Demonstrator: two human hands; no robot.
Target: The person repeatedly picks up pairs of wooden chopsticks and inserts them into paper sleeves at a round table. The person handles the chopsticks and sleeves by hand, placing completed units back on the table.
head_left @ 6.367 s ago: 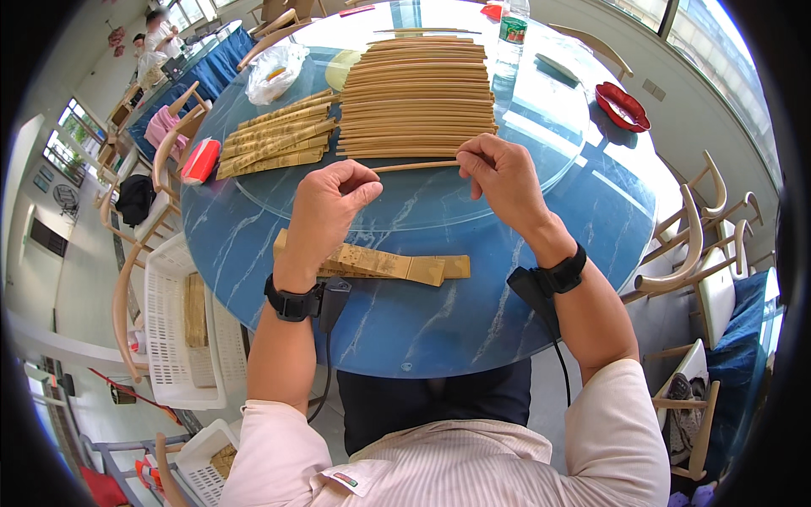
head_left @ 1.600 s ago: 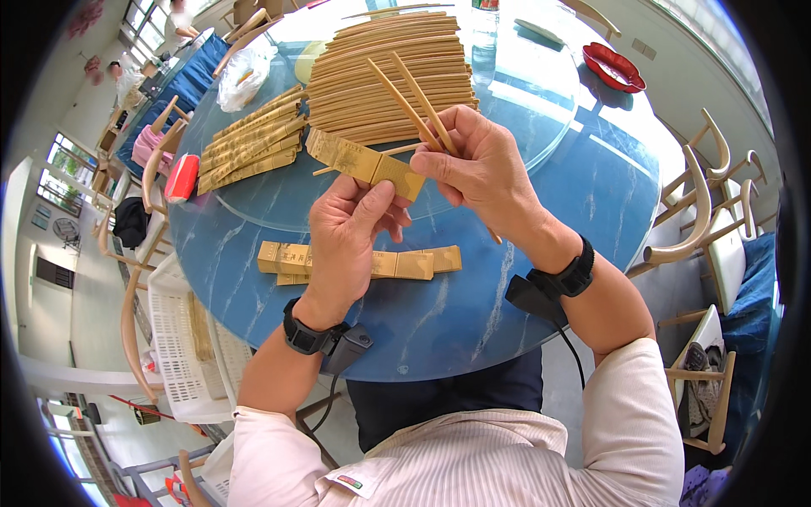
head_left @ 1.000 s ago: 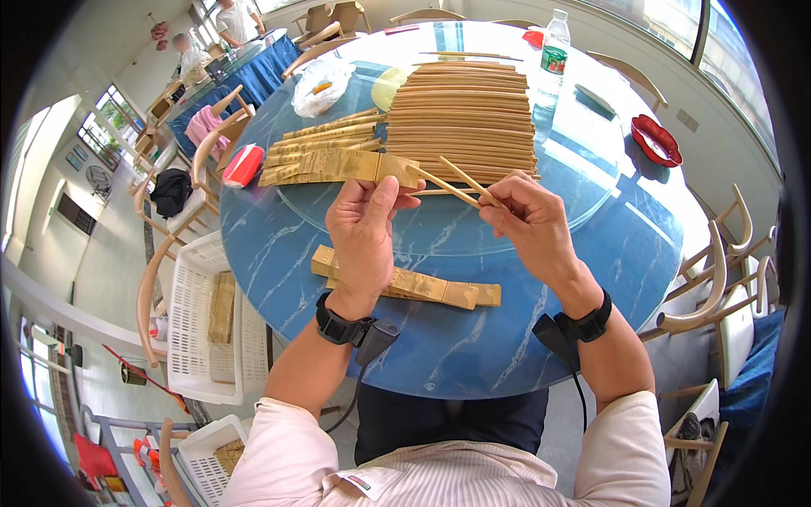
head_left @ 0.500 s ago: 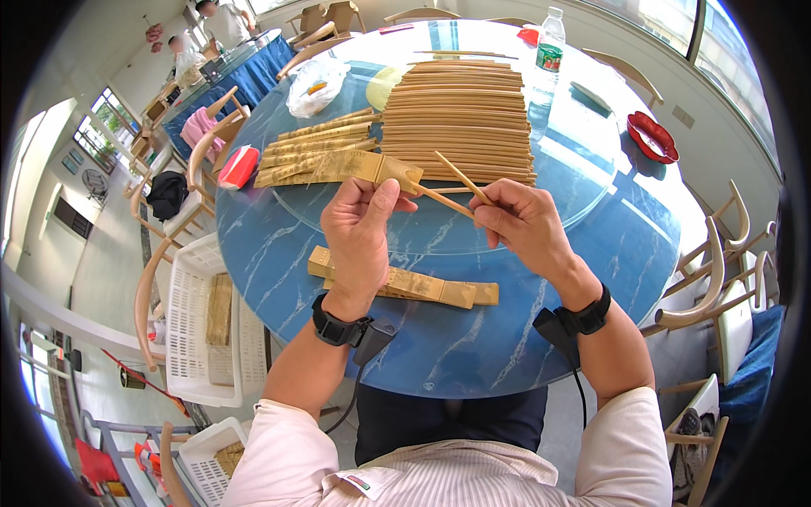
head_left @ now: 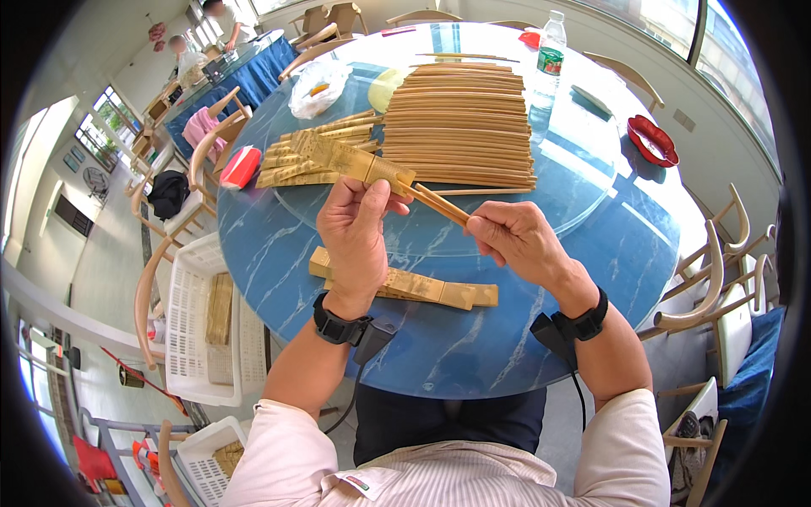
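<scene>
My left hand (head_left: 359,215) pinches a tan printed paper chopstick sleeve (head_left: 346,160) near its right end. A pair of wooden chopsticks (head_left: 441,207) runs from that end to my right hand (head_left: 517,235), whose fingers are closed around the other ends. The chopsticks lie nearly side by side, their left ends at the sleeve's mouth; how deep they reach inside is hidden. Beyond my hands lies a wide stack of loose chopsticks (head_left: 456,127). Left of it are several sleeves in a pile (head_left: 291,173). Nearer me, more flat sleeves (head_left: 422,286) rest on the blue marbled table (head_left: 473,346).
A water bottle (head_left: 551,51) and a red dish (head_left: 652,140) stand at the right rear. A plastic bag (head_left: 319,89) and a red-and-white packet (head_left: 241,167) lie on the left. A white crate (head_left: 190,338) holds bundles beside the table. Two people are at a far table.
The second chopstick, angled upward before, now lies along the first. My right hand has shifted slightly down and closed further around both. The sleeve's left end has tilted upward.
</scene>
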